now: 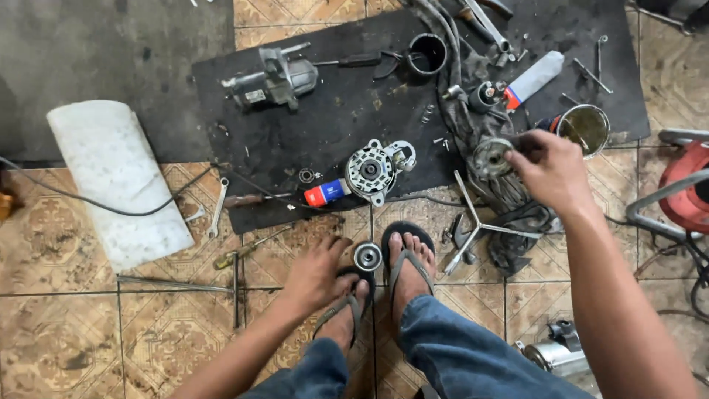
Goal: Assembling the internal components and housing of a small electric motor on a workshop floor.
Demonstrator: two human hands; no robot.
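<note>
- At the left of the frame, a white curved slab [118,181] lies on the patterned tile floor [66,325], with a thin black cable [111,208] running past it.
- Just right of the slab, a wrench [218,208] and a screwdriver [244,250] lie on the tiles.
- In the upper middle, a black mat [332,111] holds a grey motor assembly [273,80] and, lower down, a round housing with windings [373,171] beside a red, white and blue tube [325,193].
- At lower centre, the left hand [317,275] rests palm down, fingers spread and loose, on the left sandalled foot, gripping nothing; a small round pulley [367,256] sits just beside its fingertips, between the two feet.
- Right of the feet, a three-armed metal tool [473,225] lies near a dark rag [517,222].
- At upper right, the right hand [550,171] closes its fingertips on a round metal part [491,157] over the rag.
- Behind that hand stands an open tin can [583,127].
- A red machine [687,185] shows at the right edge.
</note>
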